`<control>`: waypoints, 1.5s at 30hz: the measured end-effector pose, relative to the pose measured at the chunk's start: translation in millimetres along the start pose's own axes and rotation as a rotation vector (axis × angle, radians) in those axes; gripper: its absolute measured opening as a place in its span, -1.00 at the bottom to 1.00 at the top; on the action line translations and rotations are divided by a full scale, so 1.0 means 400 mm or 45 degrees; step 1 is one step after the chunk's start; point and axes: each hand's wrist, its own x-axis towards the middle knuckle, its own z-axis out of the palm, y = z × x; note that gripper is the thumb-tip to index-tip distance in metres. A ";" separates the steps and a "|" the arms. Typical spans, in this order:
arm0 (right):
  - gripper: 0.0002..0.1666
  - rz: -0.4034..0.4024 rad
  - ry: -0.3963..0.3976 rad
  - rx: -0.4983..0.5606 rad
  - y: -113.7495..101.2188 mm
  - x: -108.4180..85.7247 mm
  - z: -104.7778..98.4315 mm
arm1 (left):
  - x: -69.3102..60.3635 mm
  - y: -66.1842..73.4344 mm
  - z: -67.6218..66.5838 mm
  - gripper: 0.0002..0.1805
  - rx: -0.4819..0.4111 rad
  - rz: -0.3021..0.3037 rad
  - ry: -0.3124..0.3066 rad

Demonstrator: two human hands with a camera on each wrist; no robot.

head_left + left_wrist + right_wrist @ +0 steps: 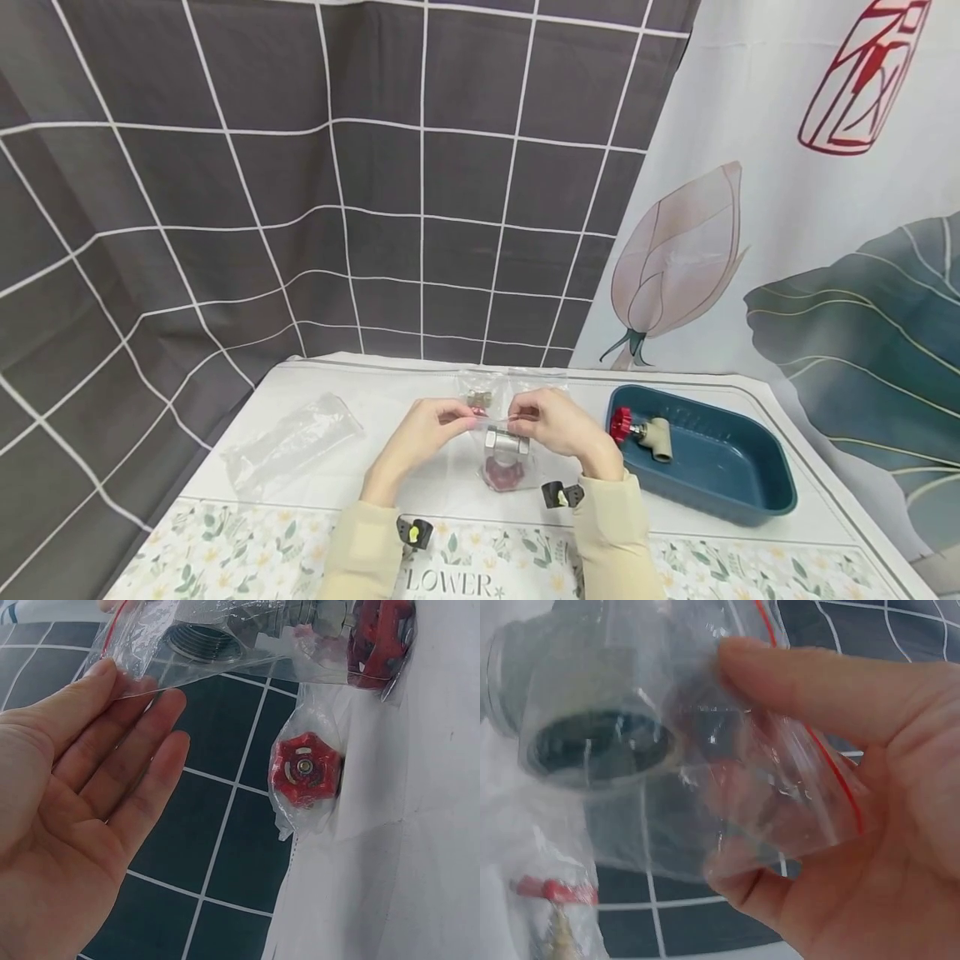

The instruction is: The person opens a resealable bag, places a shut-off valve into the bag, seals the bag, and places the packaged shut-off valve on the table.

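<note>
A clear zip bag (531, 477) with a red seal line hangs between both hands above the white table. Inside it is a valve with a threaded metal body (507, 441) and a red handwheel (379, 641). My left hand (422, 432) pinches one top corner of the bag between thumb and forefinger, its other fingers loosely extended in the left wrist view. With thumb and fingers, my right hand (832, 750) grips the other side near the seal. Behind the hands lies a second bagged valve with a brass body (478, 399) and a red handwheel (306, 769).
An unfilled-looking clear plastic bag (300, 442) lies on the left of the table. To the right stands a blue tray (720, 492) holding a beige tee-shaped valve (657, 438) with a red handwheel. A dark gridded curtain (375, 175) hangs behind the table.
</note>
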 end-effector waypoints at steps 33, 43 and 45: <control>-0.75 0.055 0.007 0.072 0.008 -0.014 -0.015 | 0.001 -0.001 -0.002 -0.86 0.011 -0.025 0.004; -0.77 0.166 -0.045 0.160 0.011 -0.032 -0.036 | -0.003 -0.004 -0.002 -0.84 0.020 -0.031 0.004; -0.78 0.174 -0.048 0.153 0.014 -0.037 -0.039 | -0.004 -0.004 -0.002 -0.83 0.024 -0.031 0.007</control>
